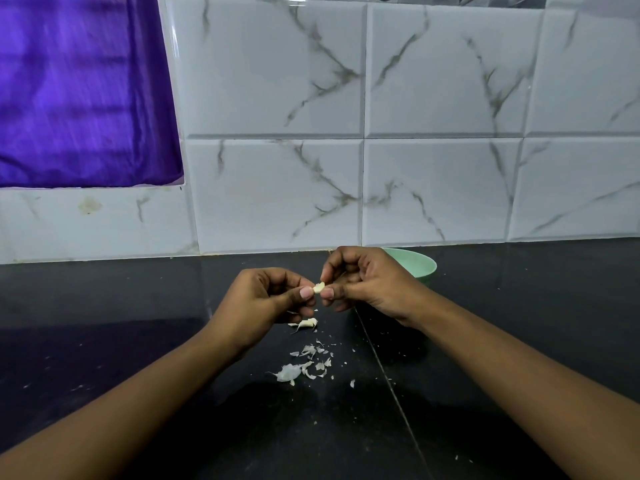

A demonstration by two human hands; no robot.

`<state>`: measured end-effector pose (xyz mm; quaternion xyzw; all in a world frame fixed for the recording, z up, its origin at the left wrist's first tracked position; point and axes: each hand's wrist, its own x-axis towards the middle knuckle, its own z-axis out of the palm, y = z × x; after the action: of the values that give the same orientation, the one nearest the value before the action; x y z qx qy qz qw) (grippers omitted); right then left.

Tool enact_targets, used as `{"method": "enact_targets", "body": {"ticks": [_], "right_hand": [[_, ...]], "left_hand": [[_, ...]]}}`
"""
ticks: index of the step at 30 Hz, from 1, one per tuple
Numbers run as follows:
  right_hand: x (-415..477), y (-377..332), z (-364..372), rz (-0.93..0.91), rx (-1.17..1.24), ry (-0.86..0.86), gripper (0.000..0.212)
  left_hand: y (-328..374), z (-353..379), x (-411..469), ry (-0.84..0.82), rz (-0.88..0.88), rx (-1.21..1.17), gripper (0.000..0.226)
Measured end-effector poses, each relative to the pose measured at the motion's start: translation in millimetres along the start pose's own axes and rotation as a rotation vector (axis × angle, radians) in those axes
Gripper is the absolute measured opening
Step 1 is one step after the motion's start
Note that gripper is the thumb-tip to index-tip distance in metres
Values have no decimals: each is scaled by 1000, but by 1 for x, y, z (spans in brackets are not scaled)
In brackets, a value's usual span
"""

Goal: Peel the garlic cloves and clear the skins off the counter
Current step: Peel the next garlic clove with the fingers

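Observation:
A small pale garlic clove (318,287) is held above the black counter (138,323) between both hands. My left hand (266,299) pinches its left end with thumb and fingers. My right hand (363,282) pinches its right end, the other fingers curled in. Another garlic clove (306,323) with skin on it lies on the counter just below my left hand. Several loose white garlic skins (304,363) are scattered on the counter in front of the hands, the largest skin piece (287,373) at the left.
A pale green bowl (420,266) stands on the counter behind my right hand, partly hidden by it. A white marble-tiled wall (346,133) rises at the counter's back edge. A purple curtain (79,91) fills a window opening at the upper left.

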<state>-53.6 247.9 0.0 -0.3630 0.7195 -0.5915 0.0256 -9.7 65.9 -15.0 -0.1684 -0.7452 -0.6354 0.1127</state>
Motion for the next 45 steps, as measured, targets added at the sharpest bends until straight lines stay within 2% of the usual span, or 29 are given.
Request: {"method": "enact_targets", "body": {"ticks": [15,20,30,36,45], "right_hand": [[0,1,-3,-16,45,15,15],[0,0,-6,-10,-18,-44,13],[1,1,-8,-5,3,-76,13],[1,3,-5,-46,-78,-103,11],[0,2,-1,-80,-281,-101,17]], "left_hand": [[0,1,0,-6,19,-12,8],[0,0,0,-30,13,1,7],[-1,0,0,-44,-2,-8,7],[-2,1,0,-27,0,-29,8],[-4,1,2,113,-50,-135,6]]}}
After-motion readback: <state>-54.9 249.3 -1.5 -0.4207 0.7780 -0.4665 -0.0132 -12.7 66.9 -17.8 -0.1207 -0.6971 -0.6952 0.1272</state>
